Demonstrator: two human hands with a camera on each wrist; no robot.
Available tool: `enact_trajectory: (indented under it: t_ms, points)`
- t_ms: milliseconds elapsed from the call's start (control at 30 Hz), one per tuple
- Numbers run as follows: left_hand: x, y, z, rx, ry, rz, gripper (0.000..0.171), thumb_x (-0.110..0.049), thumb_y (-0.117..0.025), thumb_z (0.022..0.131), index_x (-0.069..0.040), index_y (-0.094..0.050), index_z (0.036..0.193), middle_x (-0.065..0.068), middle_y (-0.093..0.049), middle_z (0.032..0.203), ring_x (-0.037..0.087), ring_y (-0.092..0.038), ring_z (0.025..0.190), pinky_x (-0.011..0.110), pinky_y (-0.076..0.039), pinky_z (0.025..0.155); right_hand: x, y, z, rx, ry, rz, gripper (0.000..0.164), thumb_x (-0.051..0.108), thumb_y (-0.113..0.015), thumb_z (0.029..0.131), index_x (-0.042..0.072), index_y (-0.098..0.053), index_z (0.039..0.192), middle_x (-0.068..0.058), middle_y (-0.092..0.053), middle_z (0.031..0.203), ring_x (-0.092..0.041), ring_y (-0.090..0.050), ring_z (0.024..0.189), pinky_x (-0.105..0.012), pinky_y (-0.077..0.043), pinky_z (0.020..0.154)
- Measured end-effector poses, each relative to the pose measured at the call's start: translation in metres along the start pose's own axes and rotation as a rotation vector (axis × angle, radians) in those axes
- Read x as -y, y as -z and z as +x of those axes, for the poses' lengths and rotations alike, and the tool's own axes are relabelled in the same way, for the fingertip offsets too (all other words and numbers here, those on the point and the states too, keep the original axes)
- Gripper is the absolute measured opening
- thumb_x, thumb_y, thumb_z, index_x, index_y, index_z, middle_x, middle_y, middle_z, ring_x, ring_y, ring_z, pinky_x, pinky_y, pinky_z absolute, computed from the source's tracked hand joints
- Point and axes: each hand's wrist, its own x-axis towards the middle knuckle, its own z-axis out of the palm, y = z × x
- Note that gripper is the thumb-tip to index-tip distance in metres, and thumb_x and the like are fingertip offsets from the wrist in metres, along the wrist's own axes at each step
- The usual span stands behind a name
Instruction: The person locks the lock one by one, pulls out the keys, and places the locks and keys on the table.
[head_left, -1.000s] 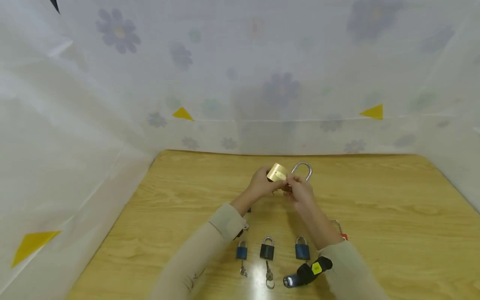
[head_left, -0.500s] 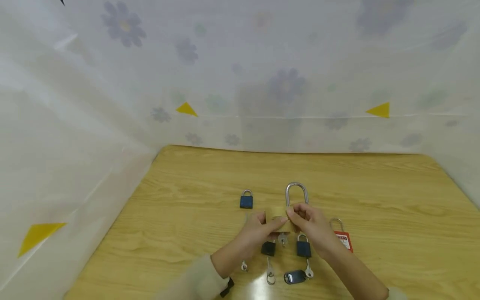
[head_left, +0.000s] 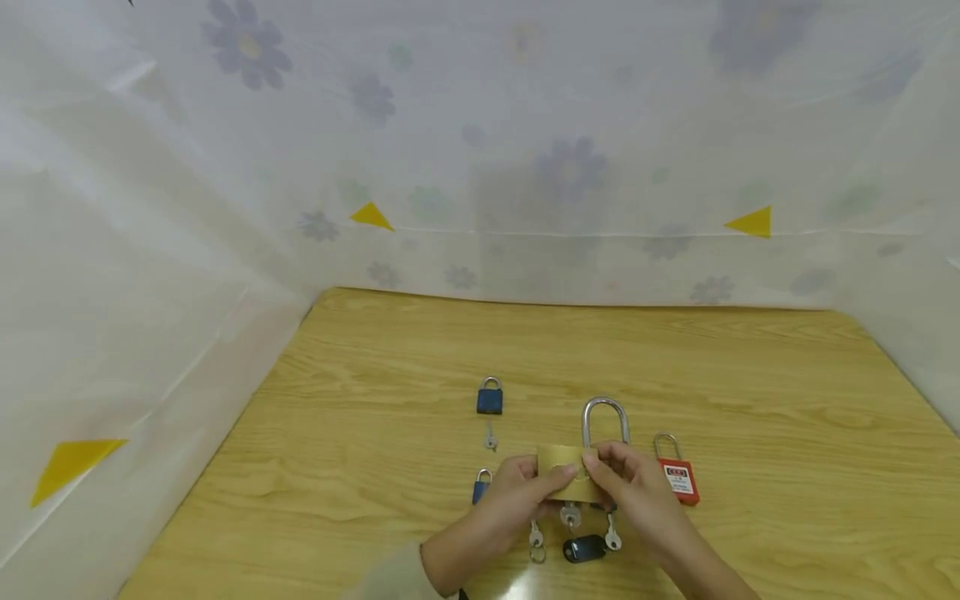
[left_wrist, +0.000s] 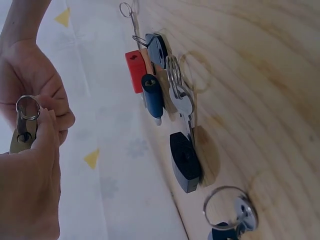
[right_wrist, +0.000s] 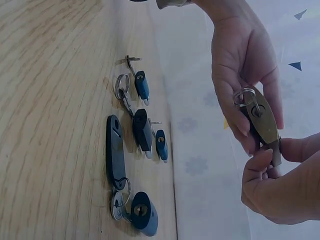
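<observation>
A brass padlock (head_left: pixel 558 458) is held between both hands over the table. My left hand (head_left: pixel 510 496) grips the left side of its body, thumb across the face. My right hand (head_left: pixel 637 492) pinches its right end, where the long steel shackle (head_left: pixel 604 402) rises, offset to the right of the body. From the bottom of the padlock hangs a silver key (head_left: pixel 571 515); in the right wrist view its key ring (right_wrist: pixel 244 97) is at the keyhole. Fingers hide part of the padlock and the shackle's lower ends.
A blue padlock (head_left: pixel 490 400) and key (head_left: pixel 491 438) lie farther back. Another blue padlock (head_left: pixel 482 485) is partly behind my left hand. A red padlock (head_left: pixel 679 480) lies right. Nearer are a black padlock (left_wrist: pixel 185 162), a dark key tag (head_left: pixel 584 548) and keys.
Both hands have brought the brass padlock back toward me, from the far part of the table to above the nearer padlocks. It has turned from tilted to level, with the shackle pointing away.
</observation>
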Motion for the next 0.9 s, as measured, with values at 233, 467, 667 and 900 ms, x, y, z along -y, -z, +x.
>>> enact_trajectory:
  t_ms: [233,467,667,900]
  points:
    - [0.000,0.008,0.001,0.073,-0.011,-0.117,0.033,-0.014,-0.056,0.093,0.010,-0.055,0.115,0.024,-0.065,0.108,0.021,-0.070,0.084,0.032,-0.055,0.083,-0.013,0.022,0.000,0.263,0.483,-0.352,0.016,0.008,-0.045,0.097,0.005,-0.059,0.092,-0.003,-0.054,0.079,-0.003,-0.048,0.069,-0.021,-0.046,0.055]
    - [-0.004,0.010,-0.002,0.178,-0.020,-0.128,0.036,-0.010,-0.054,0.093,0.013,-0.050,0.120,0.026,-0.061,0.115,0.014,-0.069,0.084,0.033,-0.053,0.087,-0.031,0.047,0.026,0.626,0.377,0.172,0.041,0.014,-0.019,0.104,0.007,-0.058,0.110,0.004,-0.060,0.092,-0.005,-0.056,0.076,-0.021,-0.050,0.064]
    - [-0.004,0.005,-0.004,0.323,-0.046,-0.131,0.044,-0.013,-0.052,0.094,0.016,-0.042,0.126,0.036,-0.051,0.123,0.008,-0.068,0.081,0.035,-0.051,0.090,-0.025,0.031,0.043,0.869,0.412,0.946,0.053,0.027,-0.005,0.102,0.013,-0.042,0.137,0.000,-0.044,0.131,-0.011,-0.052,0.104,-0.019,-0.050,0.082]
    - [-0.003,0.002,-0.007,0.347,-0.065,-0.126,0.046,-0.017,-0.053,0.095,0.014,-0.042,0.127,0.033,-0.054,0.121,0.006,-0.067,0.081,0.030,-0.052,0.088,-0.019,0.021,0.046,1.021,0.493,1.164,0.059,0.033,-0.004,0.100,0.007,-0.036,0.141,-0.007,-0.049,0.132,-0.017,-0.051,0.114,-0.025,-0.045,0.097]
